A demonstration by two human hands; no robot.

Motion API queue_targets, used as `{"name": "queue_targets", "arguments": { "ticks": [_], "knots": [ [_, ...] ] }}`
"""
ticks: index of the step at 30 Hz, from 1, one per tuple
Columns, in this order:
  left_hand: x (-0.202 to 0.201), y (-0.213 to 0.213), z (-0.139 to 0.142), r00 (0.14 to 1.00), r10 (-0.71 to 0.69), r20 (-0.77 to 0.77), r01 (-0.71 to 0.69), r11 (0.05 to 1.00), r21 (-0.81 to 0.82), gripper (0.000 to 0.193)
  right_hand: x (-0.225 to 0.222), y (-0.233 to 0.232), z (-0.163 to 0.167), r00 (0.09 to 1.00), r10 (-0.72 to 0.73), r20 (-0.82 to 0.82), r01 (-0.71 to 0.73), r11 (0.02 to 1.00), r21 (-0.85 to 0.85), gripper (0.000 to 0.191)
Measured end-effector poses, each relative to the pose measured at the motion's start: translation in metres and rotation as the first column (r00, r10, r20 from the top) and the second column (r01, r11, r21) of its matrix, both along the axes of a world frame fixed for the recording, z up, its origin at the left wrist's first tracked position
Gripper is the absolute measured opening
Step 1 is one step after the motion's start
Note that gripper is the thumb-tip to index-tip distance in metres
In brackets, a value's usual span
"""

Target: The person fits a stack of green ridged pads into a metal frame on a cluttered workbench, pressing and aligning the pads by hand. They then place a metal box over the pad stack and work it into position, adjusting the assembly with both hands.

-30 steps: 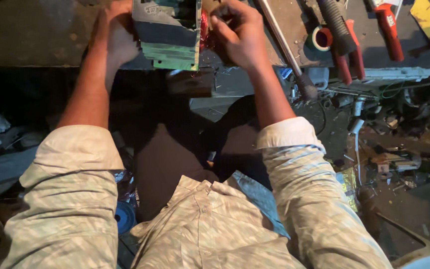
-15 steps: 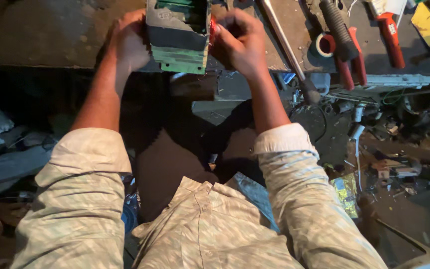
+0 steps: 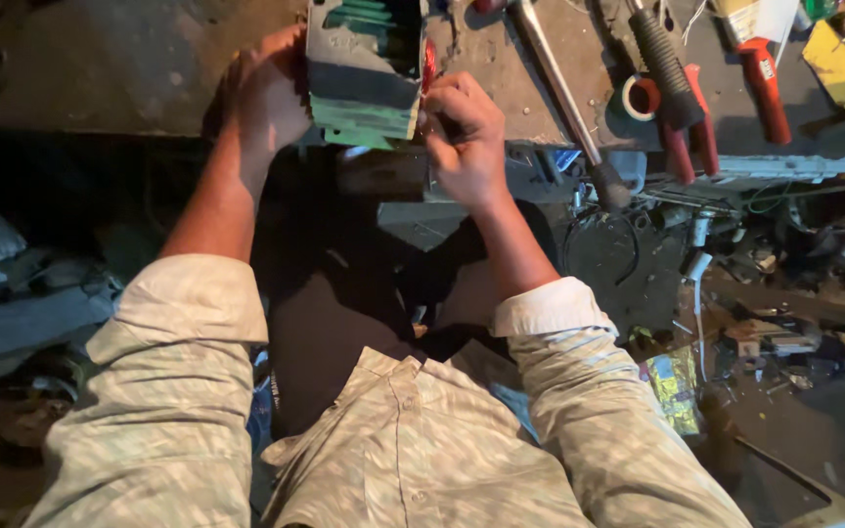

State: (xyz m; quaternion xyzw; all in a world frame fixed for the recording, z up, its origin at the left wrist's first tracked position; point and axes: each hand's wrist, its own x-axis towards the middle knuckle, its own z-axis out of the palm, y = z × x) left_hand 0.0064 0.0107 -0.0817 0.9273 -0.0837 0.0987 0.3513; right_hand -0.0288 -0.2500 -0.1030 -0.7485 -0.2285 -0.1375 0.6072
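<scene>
Both hands have drifted toward 12 o'clock; left hand (image 3: 271,98) braces the green-grey housing (image 3: 364,73), right hand (image 3: 462,137) pinches a red tool (image 3: 429,64) at its 3 o'clock edge—best kept steady.

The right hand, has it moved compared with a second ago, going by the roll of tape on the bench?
Cannot tell: the right hand stays at the green block's right edge, left of the tape roll; the camera itself shifted.

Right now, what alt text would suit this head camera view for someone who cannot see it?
A person's left hand steadies a grey-green boxy part at a workbench edge while the right hand grips something red beside it. Red-handled pliers and a tape roll lie to the right.
</scene>
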Motion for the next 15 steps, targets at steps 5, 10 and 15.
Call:
{"name": "queue_targets", "arguments": {
  "ticks": [5,10,15],
  "knots": [
    [0.003,0.000,-0.006,1.000,-0.015,0.017,0.016,0.998,-0.066,0.017,0.019,-0.012,0.004,0.956,0.172,-0.237,-0.102,0.954,0.282,0.016],
    [0.010,0.009,-0.024,0.995,-0.081,0.053,0.089,0.984,-0.156,0.017,0.041,-0.017,0.006,0.990,-0.009,-0.144,0.023,0.995,0.095,0.010],
    [0.022,0.007,-0.031,0.964,-0.154,-0.215,-0.013,0.784,-0.621,0.017,0.056,-0.013,0.006,0.998,-0.053,-0.022,0.048,0.981,-0.190,0.028]
  ]
}}
